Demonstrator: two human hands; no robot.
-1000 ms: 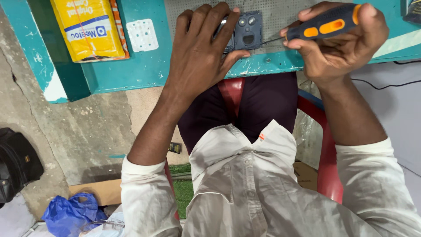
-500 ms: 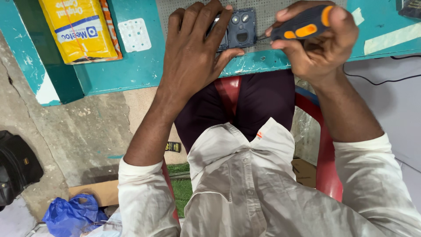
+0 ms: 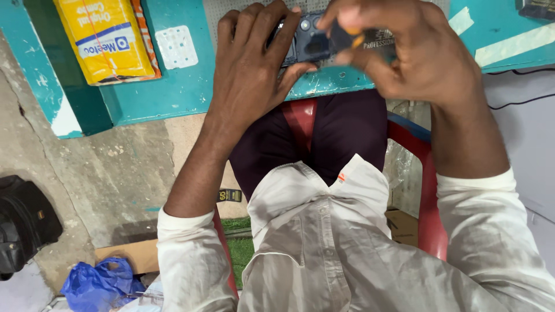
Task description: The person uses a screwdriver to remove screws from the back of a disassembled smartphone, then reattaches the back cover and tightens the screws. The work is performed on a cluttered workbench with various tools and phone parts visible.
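Observation:
My left hand [image 3: 254,63] lies palm-down on a dark phone [image 3: 312,36] at the front edge of the teal workbench [image 3: 173,95], fingers wrapped over it and pinning it. My right hand [image 3: 416,49] is closed around a black and orange screwdriver [image 3: 347,39]; only a little of its handle shows between the fingers. Its tip is hidden, near the phone's camera end. Both hands are close together, and the right one is slightly blurred.
A yellow packet [image 3: 107,37] and a white square part [image 3: 176,46] lie on the bench to the left. I sit on a red chair [image 3: 428,202]. On the concrete floor are a black bag [image 3: 23,222], a blue plastic bag [image 3: 101,283] and cardboard [image 3: 133,257].
My right hand has moved left with the screwdriver, closing in over the phone and hiding most of the tool. My left hand stays on the phone.

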